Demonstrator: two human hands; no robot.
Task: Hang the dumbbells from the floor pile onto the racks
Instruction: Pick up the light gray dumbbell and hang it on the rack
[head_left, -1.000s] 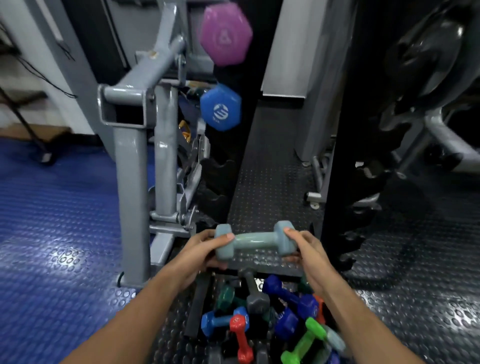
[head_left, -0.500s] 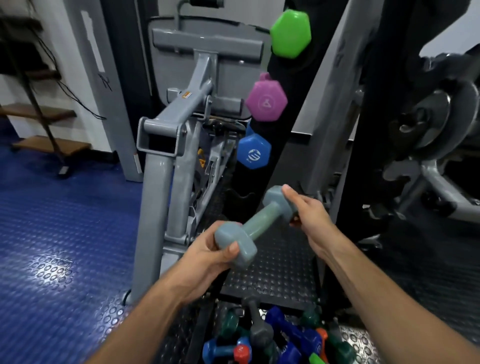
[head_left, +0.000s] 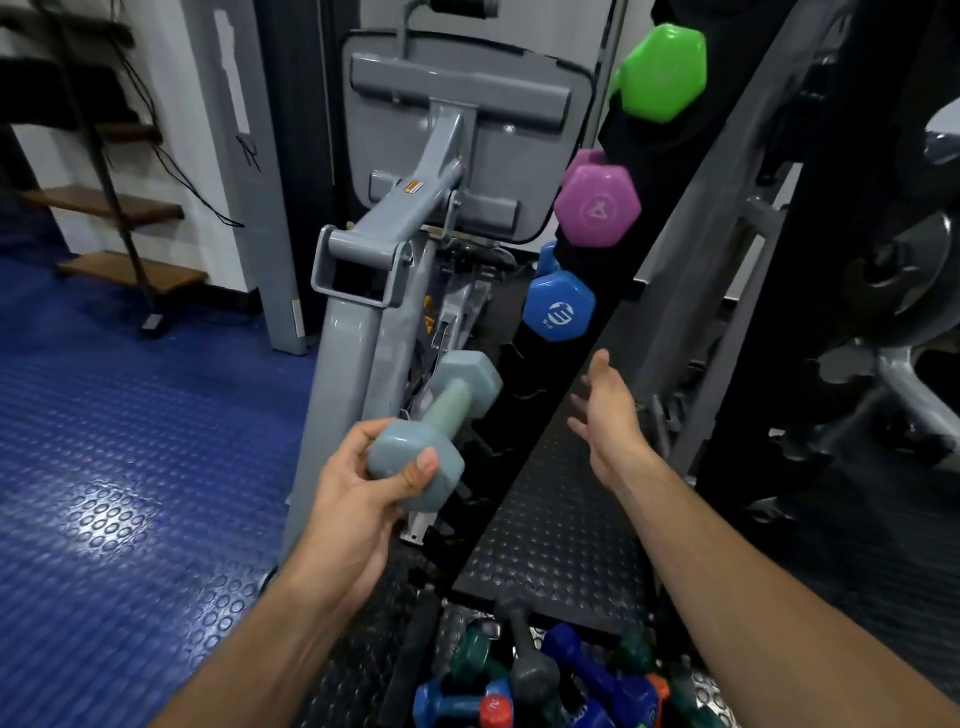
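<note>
My left hand (head_left: 363, 491) grips the near head of a pale grey-blue dumbbell (head_left: 451, 410), whose far head points up and away toward the black rack (head_left: 524, 384). To its right my right hand (head_left: 605, 410) hovers with fingers spread and holds nothing. On the rack hang a green dumbbell (head_left: 662, 73), a purple dumbbell (head_left: 597, 205) and a blue dumbbell (head_left: 558, 306), one above the other. The floor pile (head_left: 535, 680) of mixed coloured dumbbells lies at the bottom edge between my forearms.
A grey steel machine frame (head_left: 358, 322) stands just left of the rack. Weight plates and another machine (head_left: 893, 291) fill the right side. Blue studded flooring (head_left: 114, 467) spreads left, black studded matting (head_left: 561, 530) lies under the rack. Wooden steps (head_left: 135, 270) sit far left.
My right hand has let go of the far head and opened to the right. My left hand alone now holds the dumbbell, shifted leftward. The view has tilted up slightly.
</note>
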